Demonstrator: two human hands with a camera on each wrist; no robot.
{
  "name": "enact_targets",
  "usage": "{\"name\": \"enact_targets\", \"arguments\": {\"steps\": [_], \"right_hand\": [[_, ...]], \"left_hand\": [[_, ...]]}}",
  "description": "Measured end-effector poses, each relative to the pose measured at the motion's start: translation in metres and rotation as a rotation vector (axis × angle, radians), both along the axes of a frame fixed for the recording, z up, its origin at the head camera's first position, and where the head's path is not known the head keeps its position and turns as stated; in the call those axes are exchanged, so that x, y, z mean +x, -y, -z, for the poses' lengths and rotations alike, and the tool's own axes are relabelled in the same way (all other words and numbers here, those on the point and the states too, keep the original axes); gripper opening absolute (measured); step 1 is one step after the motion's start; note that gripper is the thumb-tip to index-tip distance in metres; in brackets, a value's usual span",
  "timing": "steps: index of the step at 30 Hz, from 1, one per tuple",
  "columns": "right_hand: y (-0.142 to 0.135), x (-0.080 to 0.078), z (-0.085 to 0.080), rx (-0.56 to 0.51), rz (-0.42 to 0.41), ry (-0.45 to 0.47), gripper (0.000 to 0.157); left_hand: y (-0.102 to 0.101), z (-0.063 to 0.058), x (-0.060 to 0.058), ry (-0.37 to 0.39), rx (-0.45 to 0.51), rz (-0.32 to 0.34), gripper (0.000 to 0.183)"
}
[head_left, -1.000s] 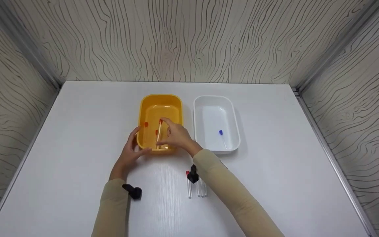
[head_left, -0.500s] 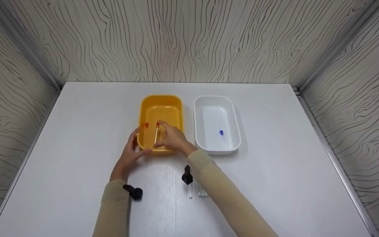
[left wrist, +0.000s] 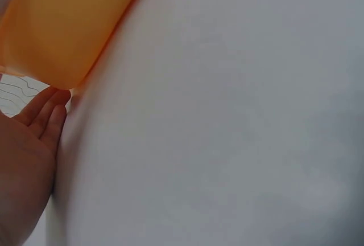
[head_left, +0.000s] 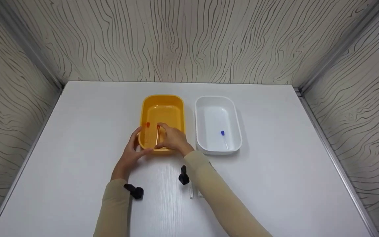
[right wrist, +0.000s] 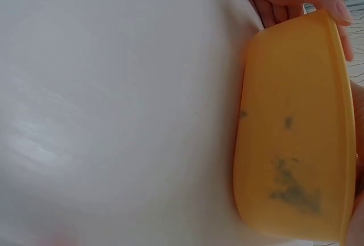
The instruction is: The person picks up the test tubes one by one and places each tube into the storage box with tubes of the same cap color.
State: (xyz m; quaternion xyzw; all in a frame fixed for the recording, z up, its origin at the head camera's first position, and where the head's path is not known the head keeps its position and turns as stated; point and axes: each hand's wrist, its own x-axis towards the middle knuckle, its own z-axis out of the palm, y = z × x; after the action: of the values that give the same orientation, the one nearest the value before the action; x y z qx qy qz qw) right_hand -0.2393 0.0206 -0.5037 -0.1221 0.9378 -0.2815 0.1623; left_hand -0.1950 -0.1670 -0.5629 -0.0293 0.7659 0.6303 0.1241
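Note:
Inside the yellow plastic tub (head_left: 163, 100), my right hand (head_left: 174, 137) holds a clear red-capped test tube (head_left: 158, 135) lengthwise between thumb and finger, low over the floor. Whether the tube touches the floor, I cannot tell. Another red-capped tube (head_left: 148, 125) lies to its left in the tub. My left hand (head_left: 131, 155) grips the near left corner, thumb on the near rim and fingers along the outer left wall. In the left wrist view, the fingers of the left hand (left wrist: 25, 163) reach the tub's wall (left wrist: 68, 24). The right wrist view shows the tub's outside (right wrist: 296, 86).
Right of the yellow tub stands a white tub (head_left: 211, 115) with a blue-capped tube (head_left: 222, 133) in it. Clear tubes (head_left: 191, 192) lie on the white table (head_left: 281, 138), partly hidden by my right forearm. A wood-patterned wall (head_left: 176, 42) rises behind.
My right hand has lowered the red-capped tube deeper into the yellow tub, shifting slightly left. The right forearm now covers more of the tubes on the table. My left hand stays at the corner.

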Motion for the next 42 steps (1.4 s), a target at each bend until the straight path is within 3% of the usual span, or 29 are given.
{"name": "enact_targets", "arguments": {"steps": [10,21,26,31,38,42], "right_hand": [[0.002,-0.002,0.003,0.091,-0.012,0.005,0.083],[0.001,0.001,0.003,0.012,0.018,0.03,0.081],[-0.001,0.002,0.001,0.009,0.002,-0.024,0.078],[-0.005,0.001,0.0,-0.077,0.007,-0.026,0.073],[-0.01,0.002,-0.003,-0.229,0.034,0.006,0.064],[-0.014,0.005,-0.004,-0.271,0.017,-0.027,0.056]], "left_hand": [[0.0,0.0,0.0,0.004,0.012,-0.009,0.089],[-0.002,-0.001,0.001,-0.04,0.01,-0.007,0.087],[-0.001,0.001,0.002,-0.054,0.03,-0.005,0.087],[-0.001,0.001,0.002,-0.031,0.042,-0.015,0.088],[-0.003,-0.025,0.008,0.024,0.046,0.011,0.09],[-0.001,-0.01,0.004,0.007,0.052,0.002,0.09]]}}
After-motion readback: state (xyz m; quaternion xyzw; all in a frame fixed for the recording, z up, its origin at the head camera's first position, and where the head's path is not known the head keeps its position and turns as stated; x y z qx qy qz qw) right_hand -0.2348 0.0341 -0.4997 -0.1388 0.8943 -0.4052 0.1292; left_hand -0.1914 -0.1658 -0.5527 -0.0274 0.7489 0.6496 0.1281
